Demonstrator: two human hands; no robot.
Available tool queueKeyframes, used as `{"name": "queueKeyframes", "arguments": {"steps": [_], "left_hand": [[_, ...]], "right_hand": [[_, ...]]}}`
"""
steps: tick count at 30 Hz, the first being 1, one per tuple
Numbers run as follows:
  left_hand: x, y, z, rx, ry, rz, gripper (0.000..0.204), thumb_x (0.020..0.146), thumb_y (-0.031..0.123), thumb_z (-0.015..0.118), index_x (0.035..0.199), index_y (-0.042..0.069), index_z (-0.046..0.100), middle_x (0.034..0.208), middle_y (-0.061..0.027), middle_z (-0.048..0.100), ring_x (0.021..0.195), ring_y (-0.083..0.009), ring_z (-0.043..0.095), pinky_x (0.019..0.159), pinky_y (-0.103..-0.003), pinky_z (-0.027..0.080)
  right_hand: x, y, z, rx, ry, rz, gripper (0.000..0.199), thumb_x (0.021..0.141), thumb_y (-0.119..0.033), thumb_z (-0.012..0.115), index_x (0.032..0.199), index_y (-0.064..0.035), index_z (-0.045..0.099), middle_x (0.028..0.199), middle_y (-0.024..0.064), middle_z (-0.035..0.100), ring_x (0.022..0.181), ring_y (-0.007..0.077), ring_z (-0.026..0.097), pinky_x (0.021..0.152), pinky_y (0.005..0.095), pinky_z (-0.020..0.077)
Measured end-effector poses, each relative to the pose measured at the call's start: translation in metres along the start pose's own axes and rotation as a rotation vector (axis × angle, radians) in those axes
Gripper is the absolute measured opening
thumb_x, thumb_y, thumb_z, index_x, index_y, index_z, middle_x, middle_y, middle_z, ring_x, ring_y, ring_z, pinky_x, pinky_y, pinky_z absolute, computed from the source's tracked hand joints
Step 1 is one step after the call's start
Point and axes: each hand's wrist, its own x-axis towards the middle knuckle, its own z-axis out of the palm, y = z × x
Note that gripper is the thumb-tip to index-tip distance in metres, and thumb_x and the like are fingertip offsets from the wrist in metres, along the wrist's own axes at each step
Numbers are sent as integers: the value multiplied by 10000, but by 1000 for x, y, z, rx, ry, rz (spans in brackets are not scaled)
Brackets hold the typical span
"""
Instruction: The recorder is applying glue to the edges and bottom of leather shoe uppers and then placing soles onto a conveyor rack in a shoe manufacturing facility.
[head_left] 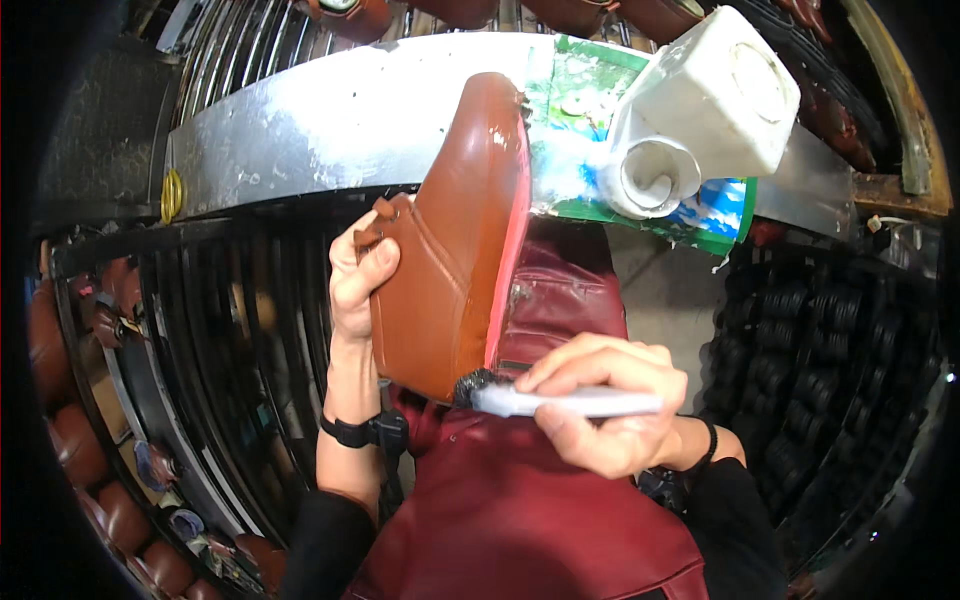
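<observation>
My left hand (358, 275) is closed on the upper part of a brown leather boot (450, 240), near its tabs. The boot lies on its side in the air, toe pointing away from me over the metal bench. A pink-red strip runs along its bottom edge. My right hand (610, 405) grips a brush (565, 402) with a whitish handle, fingers pinched round it. The brush's dark bristles touch the bottom edge of the boot at the heel end. The boot's underside is turned mostly out of sight.
Ahead is a metal bench (300, 130) with a green-edged printed sheet (735, 225). On the sheet sit a round white pot (655, 178) and a large white plastic container (730, 100). Brown boots (75, 440) fill racks at left; stacked black soles (820, 350) stand at right.
</observation>
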Motion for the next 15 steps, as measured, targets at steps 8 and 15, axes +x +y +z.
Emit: {"name": "queueKeyframes", "arguments": {"steps": [8, 15], "left_hand": [[10, 6, 0, 22, 44, -7, 335, 1027, 170, 654, 1288, -39, 650, 1066, -109, 753, 879, -158, 739, 792, -296, 610], [9, 14, 33, -221, 171, -134, 317, 1066, 261, 614, 1237, 0, 665, 1069, -122, 749, 862, -195, 749, 779, -337, 627]], "right_hand": [[22, 1, -5, 83, 100, 67, 115, 795, 36, 786, 851, 104, 712, 827, 223, 742, 702, 227, 724, 662, 320, 587], [39, -13, -26, -59, -56, -153, 242, 712, -23, 750, 931, 68, 704, 933, 246, 748, 868, 295, 738, 814, 393, 605]]}}
